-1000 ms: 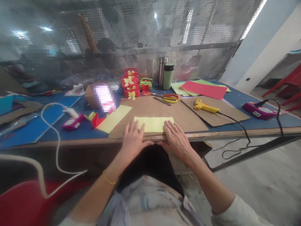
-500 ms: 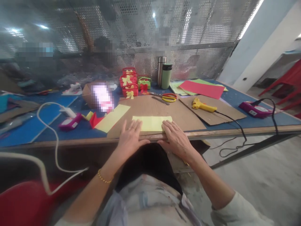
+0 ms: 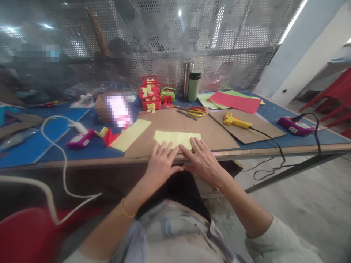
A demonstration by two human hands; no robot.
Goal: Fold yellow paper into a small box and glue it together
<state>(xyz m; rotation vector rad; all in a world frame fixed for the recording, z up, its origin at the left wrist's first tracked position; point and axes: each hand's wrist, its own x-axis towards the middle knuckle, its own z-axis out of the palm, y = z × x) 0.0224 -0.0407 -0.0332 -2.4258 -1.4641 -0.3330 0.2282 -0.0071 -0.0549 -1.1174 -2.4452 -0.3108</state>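
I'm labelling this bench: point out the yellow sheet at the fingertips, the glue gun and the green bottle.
Yellow sheet (image 3: 178, 137): head view, on its uncovered middle.
Glue gun (image 3: 238, 122): head view, on its yellow casing.
Green bottle (image 3: 193, 87): head view, on its side.

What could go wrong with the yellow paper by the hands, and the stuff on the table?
The yellow paper might crease crookedly if the left hand and right hand push unevenly. The glue gun's black cord hangs over the table's front edge, so a snag could drag it.
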